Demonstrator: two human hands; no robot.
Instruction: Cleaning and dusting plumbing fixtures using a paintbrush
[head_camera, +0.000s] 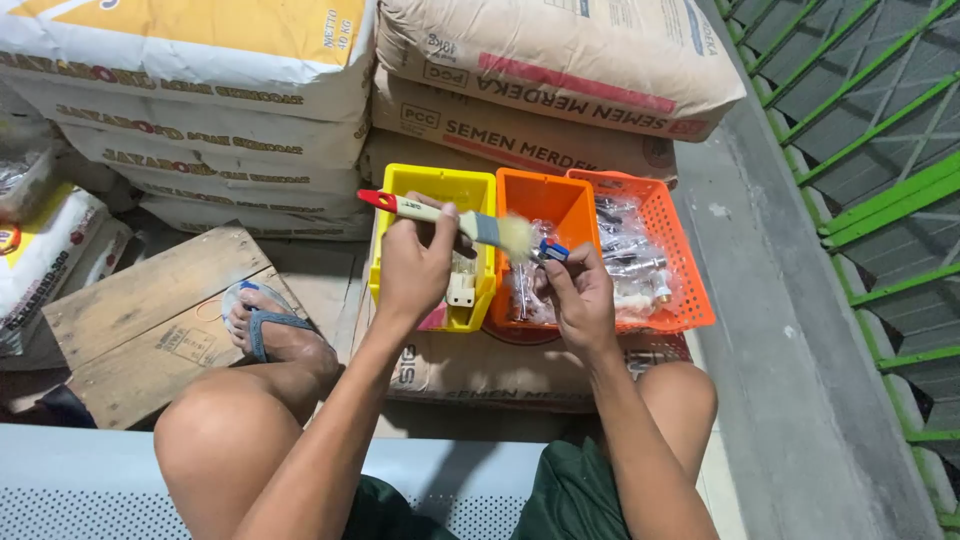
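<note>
Brushing a small fitting over the bins
Left hand (415, 262) grips paintbrush (450, 218); right hand (577, 295) pinches a blue-capped fitting (552, 251), mostly hidden by blurred bristles

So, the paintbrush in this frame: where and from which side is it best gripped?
Probably by the pale wooden handle, between the red tip and the metal ferrule. The paintbrush lies nearly level, bristles pointing right toward the small blue-capped part in the right hand. The left hand already wraps the handle from below, which leaves the bristles free.
</note>
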